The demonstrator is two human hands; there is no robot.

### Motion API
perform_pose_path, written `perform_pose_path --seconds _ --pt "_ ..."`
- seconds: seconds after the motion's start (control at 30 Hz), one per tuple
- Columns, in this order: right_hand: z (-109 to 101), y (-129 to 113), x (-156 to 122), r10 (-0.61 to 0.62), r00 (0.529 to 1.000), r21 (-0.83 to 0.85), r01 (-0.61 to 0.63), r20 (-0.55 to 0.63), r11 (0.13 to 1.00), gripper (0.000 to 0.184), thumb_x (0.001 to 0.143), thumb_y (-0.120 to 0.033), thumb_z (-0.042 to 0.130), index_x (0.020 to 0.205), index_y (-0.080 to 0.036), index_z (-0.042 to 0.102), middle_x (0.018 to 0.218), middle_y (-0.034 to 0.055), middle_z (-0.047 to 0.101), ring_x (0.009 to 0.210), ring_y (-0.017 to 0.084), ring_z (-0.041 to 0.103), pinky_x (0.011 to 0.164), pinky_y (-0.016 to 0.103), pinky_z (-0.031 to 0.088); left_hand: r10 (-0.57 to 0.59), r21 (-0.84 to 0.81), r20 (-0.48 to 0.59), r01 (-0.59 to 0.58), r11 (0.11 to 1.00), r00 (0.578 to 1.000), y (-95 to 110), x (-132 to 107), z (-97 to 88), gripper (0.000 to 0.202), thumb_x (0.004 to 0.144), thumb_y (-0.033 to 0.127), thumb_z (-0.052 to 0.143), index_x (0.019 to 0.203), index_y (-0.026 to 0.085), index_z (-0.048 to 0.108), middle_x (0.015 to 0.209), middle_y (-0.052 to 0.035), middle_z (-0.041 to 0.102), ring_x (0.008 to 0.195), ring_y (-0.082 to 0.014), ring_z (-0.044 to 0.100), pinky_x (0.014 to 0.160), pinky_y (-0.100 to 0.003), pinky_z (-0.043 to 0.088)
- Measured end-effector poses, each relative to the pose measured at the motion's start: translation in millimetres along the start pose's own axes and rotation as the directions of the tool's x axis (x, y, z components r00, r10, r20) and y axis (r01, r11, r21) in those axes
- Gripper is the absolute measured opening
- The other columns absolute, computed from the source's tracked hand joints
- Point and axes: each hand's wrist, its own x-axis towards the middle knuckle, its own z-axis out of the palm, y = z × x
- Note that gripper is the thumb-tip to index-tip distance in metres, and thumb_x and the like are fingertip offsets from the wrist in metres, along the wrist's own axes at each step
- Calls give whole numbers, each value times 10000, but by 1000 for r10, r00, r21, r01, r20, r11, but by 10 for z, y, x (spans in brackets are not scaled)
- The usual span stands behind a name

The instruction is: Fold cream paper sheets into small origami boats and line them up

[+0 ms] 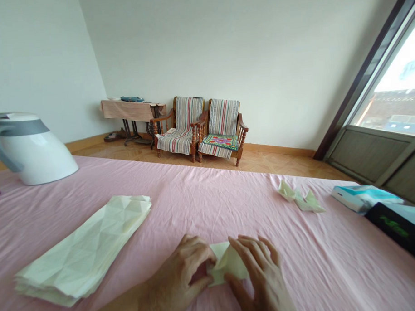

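Two striped wooden armchairs (201, 130) stand against a pale wall (241, 50), daylit window (392, 99) at right.

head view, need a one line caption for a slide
Left hand and right hand press a pale folded paper piece on a pink tablecloth, beside a paper stack.

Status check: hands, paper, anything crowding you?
Left hand and right hand both pressing small pale folded paper piece on pink tablecloth. Stack of pale creased sheets lies left, apart. Nothing crowding.
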Motion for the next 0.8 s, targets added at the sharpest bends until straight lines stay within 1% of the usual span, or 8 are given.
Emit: perform_pose_path --seconds 0.1,0.17,0.3,0.37,0.43,0.57,0.67,0.8 --pt "24 21 35 142 989 117 -145 37 982 559 800 -242 634 1320 -212 430 1046 50 658 933 238 612 869 403 372 -21 14 17 20 1000 1000 -13 17 2 173 809 70 643 915 193 583 931 -7 619 920 -199 542 852 -323 385" --pt "26 31 99 201 973 180 -219 109 959 544 783 -257 662 1290 -238 466 1005 32 651 897 232 602 813 386 391 -32 12 11 31 999 999 -27 20 0 110 833 123 647 907 190 600 916 -12 622 915 -203 543 854 -327 386" --pt "-9 27 277 311 906 222 -378 286 899 195 735 -215 655 925 -247 623 895 4 655 842 224 584 782 370 380 12 -27 8 -12 1000 1000 -29 9 -23 87 854 152 649 924 198 625 957 -6 626 968 -195 544 889 -317 378" --pt "-11 30 338 383 867 224 -461 317 858 127 740 -218 619 865 -238 627 823 4 656 819 221 580 759 351 381 9 -36 7 -9 999 1000 -23 -1 -31 127 838 146 671 941 202 622 993 -1 624 994 -194 540 904 -319 376" --pt "13 50 360 444 829 232 -531 339 815 73 760 -255 594 816 -227 631 739 4 643 773 211 579 703 316 383 -50 -29 -8 50 998 999 -25 -12 -20 193 794 133 708 944 200 607 998 0 621 996 -204 539 895 -328 390" --pt "118 125 325 508 756 271 -635 414 724 188 796 -302 553 636 -205 566 552 -25 541 554 142 522 516 241 315 -186 -26 -99 184 983 978 -73 -40 54 410 698 63 742 1034 207 556 1042 -12 606 1019 -227 534 893 -355 419" --pt "203 169 275 520 745 274 -649 418 709 227 803 -309 537 602 -204 523 505 -45 483 474 114 461 456 229 248 -173 -21 -174 171 985 970 -127 -56 109 619 667 30 744 1189 235 482 1160 -27 582 1097 -241 511 969 -396 393" --pt "270 178 206 529 745 264 -650 407 712 239 789 -305 543 577 -211 482 497 -52 452 471 108 429 459 231 225 -156 3 -173 159 987 972 -152 -58 119 644 662 47 764 1198 257 475 1137 -17 591 1085 -249 515 975 -419 393"
